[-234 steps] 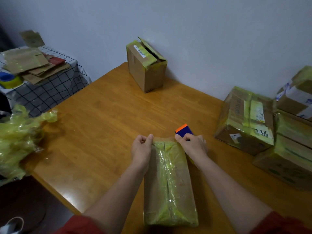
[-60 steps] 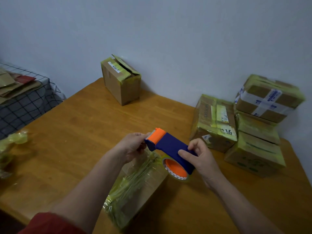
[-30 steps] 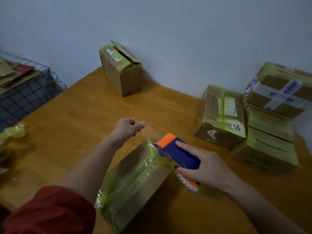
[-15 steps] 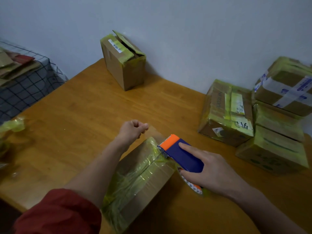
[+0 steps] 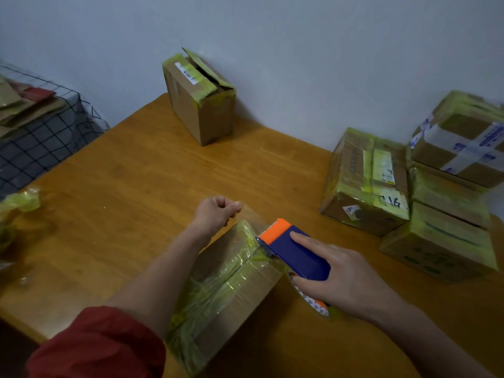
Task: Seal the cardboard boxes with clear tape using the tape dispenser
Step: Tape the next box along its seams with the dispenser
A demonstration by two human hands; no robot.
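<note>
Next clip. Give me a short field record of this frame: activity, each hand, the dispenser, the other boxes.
activity: taping the near box on the table
left hand: pinches the free end of the clear tape, just past the box's far edge
right hand: grips the tape dispenser, index finger laid along its top
dispenser position: orange head at the box's far top edge
other boxes: far box by the wall, one flap raised; taped stack at right

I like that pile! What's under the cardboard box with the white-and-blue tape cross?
Under the white-and-blue-taped cardboard box lies a middle yellow-taped cardboard box, then a bottom yellow-taped cardboard box. The middle one is partly covered.
</note>
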